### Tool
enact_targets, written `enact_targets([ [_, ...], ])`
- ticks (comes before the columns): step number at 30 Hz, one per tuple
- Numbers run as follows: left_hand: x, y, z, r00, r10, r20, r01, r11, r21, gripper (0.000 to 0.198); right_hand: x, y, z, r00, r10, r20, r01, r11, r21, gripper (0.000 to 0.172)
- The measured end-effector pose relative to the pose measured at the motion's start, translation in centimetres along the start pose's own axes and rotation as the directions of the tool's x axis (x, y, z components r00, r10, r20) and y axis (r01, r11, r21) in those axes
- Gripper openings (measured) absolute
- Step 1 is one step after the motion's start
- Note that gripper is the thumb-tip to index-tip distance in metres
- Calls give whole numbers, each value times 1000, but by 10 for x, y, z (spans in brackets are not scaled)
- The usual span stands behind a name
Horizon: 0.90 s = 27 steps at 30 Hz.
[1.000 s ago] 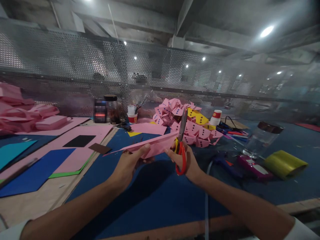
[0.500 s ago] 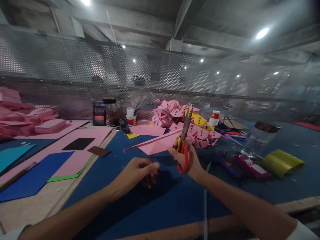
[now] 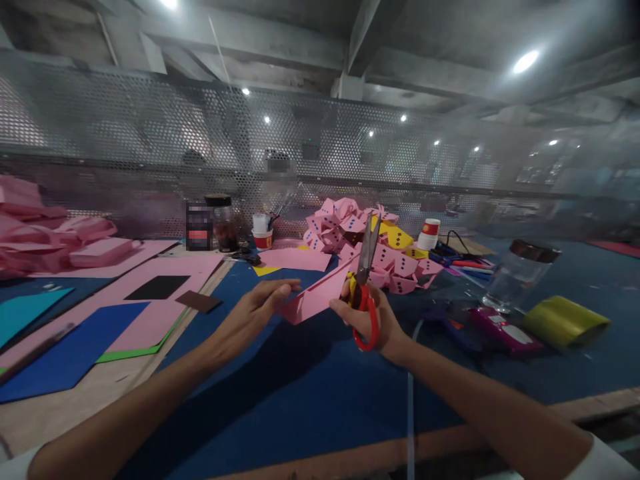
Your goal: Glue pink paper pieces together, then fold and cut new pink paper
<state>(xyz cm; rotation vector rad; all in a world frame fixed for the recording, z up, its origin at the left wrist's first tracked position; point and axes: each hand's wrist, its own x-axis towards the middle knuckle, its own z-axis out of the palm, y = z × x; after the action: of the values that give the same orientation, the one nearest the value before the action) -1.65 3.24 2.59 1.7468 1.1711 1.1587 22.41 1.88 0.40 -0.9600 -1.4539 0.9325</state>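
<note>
From where I stand, following the head view, the person's right hand [image 3: 380, 323] is closed round the red-handled scissors [image 3: 369, 257] and seems to pinch the folded pink paper [image 3: 317, 297] at its right end. The left hand [image 3: 253, 310] lies along the paper's left end, fingers fairly straight; I can't tell whether it grips. The paper slants between them, raised over the middle of the blue surface [image 3: 280, 420].

One hand doing two jobs worries me: if the thumb loosens to steady the scissors, the paper could slip or its crease go crooked. The blades point up toward the far edge and look slightly parted, so a careless twist might nick the paper, or snag the dotted pink pieces [image 3: 340, 227] heaped behind, near that far edge.
</note>
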Motion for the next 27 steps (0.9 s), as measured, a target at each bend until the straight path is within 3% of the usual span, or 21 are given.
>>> enact_targets([
  [5,1,-3,3,996,-21,85,20,1000,8,42,-1,-1,1,1000,3,12,-3,1000,23,32],
  [11,5,-10,8,983,-84,163,117,972,-204,39,3,9,-3,999,-33,3,33,999,-19,31],
  [15,2,-7,13,985,-106,137,136,961,-240,40,5,11,-4,999,-34,-26,31,993,-112,35],
  [27,-8,4,19,999,29,14,-26,983,-184,25,0,7,1,999,7,-50,-14,988,-155,31],
])
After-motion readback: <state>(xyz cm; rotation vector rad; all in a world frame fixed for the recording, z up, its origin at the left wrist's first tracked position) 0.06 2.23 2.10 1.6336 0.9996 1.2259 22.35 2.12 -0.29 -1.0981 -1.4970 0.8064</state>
